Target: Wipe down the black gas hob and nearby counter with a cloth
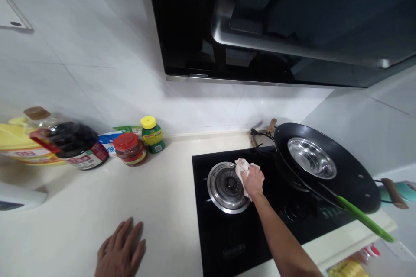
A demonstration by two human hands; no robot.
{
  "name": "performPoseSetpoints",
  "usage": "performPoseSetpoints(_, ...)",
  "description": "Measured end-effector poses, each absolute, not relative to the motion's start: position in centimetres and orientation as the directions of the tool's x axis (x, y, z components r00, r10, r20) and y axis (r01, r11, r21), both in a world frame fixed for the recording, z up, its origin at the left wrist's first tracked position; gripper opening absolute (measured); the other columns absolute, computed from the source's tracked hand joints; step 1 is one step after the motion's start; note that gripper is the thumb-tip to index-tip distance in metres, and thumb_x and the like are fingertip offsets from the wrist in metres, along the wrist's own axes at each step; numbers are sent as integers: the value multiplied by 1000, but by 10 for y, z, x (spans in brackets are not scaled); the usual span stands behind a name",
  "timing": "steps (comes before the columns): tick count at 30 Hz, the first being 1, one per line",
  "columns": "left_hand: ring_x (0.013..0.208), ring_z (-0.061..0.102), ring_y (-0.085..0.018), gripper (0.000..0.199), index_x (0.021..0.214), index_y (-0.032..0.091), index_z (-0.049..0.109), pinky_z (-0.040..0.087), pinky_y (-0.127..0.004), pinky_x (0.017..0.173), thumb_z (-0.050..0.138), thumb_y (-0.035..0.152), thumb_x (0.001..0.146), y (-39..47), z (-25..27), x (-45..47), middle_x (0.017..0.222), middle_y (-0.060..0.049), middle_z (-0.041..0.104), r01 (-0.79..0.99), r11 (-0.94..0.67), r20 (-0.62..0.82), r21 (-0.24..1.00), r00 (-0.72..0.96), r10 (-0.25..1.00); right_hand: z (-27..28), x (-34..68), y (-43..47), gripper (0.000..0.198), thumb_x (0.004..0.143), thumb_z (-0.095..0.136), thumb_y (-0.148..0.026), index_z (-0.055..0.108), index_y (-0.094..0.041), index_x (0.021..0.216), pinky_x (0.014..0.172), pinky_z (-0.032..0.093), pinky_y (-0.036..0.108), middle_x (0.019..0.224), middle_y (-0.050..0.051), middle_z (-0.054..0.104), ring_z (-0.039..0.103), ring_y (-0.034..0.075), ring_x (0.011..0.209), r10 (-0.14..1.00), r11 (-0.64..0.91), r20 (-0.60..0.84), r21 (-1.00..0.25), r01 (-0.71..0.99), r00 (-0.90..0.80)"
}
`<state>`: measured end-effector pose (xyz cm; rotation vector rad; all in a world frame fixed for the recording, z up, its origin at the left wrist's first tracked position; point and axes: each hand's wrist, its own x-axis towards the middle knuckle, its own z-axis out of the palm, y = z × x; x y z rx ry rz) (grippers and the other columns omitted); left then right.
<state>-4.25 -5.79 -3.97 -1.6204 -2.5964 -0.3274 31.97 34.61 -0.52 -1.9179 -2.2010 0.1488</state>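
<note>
A crumpled whitish cloth is bunched under my right hand, whose fingers are closed on it. It presses on the black glass cooktop along the right edge of the round metal gas burner. My left hand lies flat on the pale countertop, palm down with the fingers apart, and holds nothing. The underside of the cloth is hidden by my right hand.
A black wok with a metal bowl and a green-handled utensil stands to the right. Left are a dark sauce bottle, a red-lidded jar and a green bottle. A range hood hangs above.
</note>
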Motion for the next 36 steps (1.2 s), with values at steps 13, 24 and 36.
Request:
performPoseSetpoints(13,148,48,-32,54,139,26,65,39,-53,116,43,53,97,-61,-38,-43,156,-12,59,908,406,176,99,-418,891,9,220,423,59,97,52,-52,54,-19,147,123,17,46,161,15,43,30,33,149,890,443,-7,-229,867,-457)
performPoseSetpoints(24,147,48,-32,55,140,25,64,39,-52,115,40,51,99,-60,-39,-43,156,-13,58,916,385,221,110,-401,889,19,151,360,60,98,54,-53,53,-20,148,124,16,49,161,15,44,35,34,147,834,504,-74,-296,811,-546)
performPoseSetpoints(36,151,43,-30,59,143,26,63,36,-54,119,34,52,99,-53,-27,-39,160,-12,55,875,459,106,154,-477,873,12,152,222,58,91,67,-42,56,-20,143,128,8,62,162,17,44,30,37,153,865,467,5,-369,803,-501)
